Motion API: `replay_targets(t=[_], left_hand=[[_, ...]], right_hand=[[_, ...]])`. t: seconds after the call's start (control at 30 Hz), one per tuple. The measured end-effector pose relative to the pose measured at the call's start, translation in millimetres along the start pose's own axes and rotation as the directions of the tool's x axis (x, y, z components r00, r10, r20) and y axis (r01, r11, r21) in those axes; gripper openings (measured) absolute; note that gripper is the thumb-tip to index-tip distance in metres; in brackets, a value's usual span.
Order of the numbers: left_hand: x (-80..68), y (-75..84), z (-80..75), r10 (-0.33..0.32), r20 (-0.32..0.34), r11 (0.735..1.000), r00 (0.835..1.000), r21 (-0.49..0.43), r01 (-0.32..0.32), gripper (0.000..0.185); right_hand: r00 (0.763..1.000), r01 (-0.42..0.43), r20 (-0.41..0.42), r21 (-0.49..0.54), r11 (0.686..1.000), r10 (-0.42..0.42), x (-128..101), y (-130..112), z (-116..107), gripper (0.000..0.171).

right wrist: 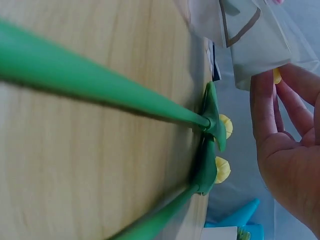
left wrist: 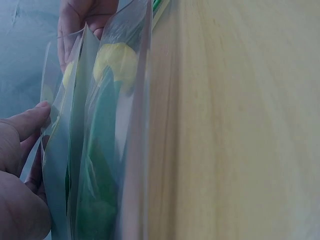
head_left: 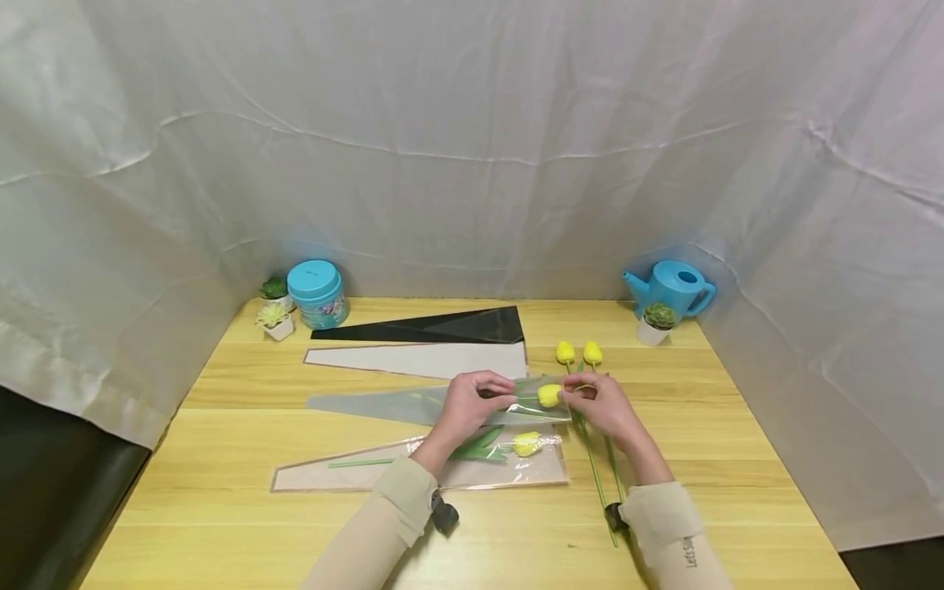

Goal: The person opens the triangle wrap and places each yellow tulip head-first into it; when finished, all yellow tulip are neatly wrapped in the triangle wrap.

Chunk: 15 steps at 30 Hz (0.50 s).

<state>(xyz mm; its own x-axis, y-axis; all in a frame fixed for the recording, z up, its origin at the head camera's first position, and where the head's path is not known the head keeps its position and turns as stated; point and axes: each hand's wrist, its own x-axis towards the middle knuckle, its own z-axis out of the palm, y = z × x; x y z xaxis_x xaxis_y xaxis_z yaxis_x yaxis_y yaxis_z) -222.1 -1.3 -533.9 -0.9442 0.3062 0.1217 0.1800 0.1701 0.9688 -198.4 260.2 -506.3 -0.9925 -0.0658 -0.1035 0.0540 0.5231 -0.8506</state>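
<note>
Yellow tulip (head_left: 549,395), green-stemmed, half inside clear sleeve (head_left: 413,404), pinched by both grips.

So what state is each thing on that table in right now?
Left hand: grips the clear sleeve.
Right hand: pinches the yellow tulip.
Clear sleeve: mouth open, tulip partly in.
Yellow tulip: head at the sleeve's mouth.
Nearer sleeve: filled, lying flat.
Two tulips: loose on the table.

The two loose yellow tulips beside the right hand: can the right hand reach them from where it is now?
Probably yes. The two loose tulips lie bare on the table just behind the right hand, nothing between them. But that hand already pinches a yellow tulip at the sleeve's mouth.
</note>
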Motion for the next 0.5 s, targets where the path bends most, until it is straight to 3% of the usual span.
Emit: replay_targets(t=[0.5], left_hand=[[0.8, 2.6, 3.5, 0.006, -0.013, 1.0, 1.0, 0.017, -0.006, 0.017]], right_hand=[[1.0, 0.023, -0.007, 0.022, 1.0, -0.023, 1.0, 1.0, 5.9, 0.027]])
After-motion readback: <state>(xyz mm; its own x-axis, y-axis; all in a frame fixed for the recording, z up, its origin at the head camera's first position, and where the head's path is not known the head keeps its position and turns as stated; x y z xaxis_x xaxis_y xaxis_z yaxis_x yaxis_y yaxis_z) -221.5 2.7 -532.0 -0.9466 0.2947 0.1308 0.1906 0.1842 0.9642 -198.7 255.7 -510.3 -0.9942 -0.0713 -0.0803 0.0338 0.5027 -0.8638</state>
